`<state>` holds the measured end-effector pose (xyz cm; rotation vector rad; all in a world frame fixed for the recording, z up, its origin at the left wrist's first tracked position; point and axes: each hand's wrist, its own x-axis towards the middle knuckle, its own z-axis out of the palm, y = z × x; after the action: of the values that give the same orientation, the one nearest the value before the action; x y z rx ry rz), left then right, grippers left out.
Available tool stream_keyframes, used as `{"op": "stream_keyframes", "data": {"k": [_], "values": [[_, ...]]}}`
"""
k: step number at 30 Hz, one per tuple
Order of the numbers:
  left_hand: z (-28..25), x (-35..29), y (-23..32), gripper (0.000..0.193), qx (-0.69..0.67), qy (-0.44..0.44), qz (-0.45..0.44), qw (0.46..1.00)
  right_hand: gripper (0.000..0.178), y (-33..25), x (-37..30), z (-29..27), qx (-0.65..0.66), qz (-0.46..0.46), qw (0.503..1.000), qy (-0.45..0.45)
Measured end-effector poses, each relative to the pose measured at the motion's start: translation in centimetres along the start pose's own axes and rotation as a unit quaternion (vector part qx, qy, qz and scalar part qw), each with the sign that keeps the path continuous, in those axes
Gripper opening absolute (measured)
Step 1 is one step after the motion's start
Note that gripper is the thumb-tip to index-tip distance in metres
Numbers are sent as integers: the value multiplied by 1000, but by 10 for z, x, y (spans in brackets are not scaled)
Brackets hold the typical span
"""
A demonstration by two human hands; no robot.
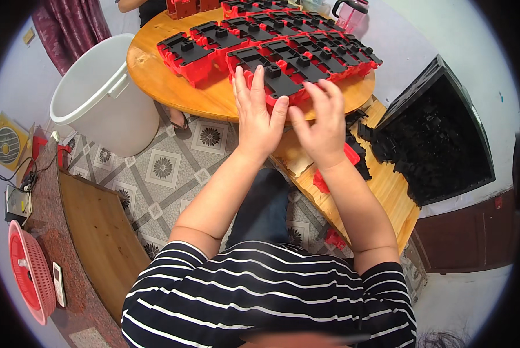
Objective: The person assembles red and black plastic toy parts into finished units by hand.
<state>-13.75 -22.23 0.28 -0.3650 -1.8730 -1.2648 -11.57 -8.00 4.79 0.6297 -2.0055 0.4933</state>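
Rows of red plastic units with flat black plates on top cover much of the round wooden table point(147, 64). At the near edge, one such red-and-black unit point(283, 84) lies under my hands. My left hand point(255, 116) rests on its left side, fingers stretched out against the black plate. My right hand point(322, 119) is by its right end, with fingers apart and slightly bent; no held thing shows in it. Whether the right fingertips touch the unit is unclear. The red underside of the unit is partly hidden behind my hands.
At right, a tipped black crate point(480, 139) spills black plastic parts point(428, 151) onto a wooden bench point(402, 217). A large white bin point(106, 98) stands left of the table. A pink basket point(45, 278) sits at lower left. Another person's arm point(129, 4) shows at the top.
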Motion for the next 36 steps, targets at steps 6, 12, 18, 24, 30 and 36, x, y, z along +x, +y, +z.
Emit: {"op": "stream_keyframes", "data": {"k": [6,12,18,24,30,36], "values": [[7,2,-1,69,41,-1,-1,999,41,38,-30,7,18,75,996,-41],[5,8,-5,54,79,25,14,996,44,48,-28,17,0,71,996,-50],[-5,16,-4,53,99,21,27,994,54,56,-28,12,-6,51,998,-27],[-8,6,-12,55,95,-2,39,995,54,48,-34,14,-27,15,996,-83],[3,3,-6,71,66,-9,56,996,53,57,-41,7,-51,-4,995,-86],[1,-76,33,78,-23,-148,313,938,39,102,-69,-77,-78,72,994,26]]}}
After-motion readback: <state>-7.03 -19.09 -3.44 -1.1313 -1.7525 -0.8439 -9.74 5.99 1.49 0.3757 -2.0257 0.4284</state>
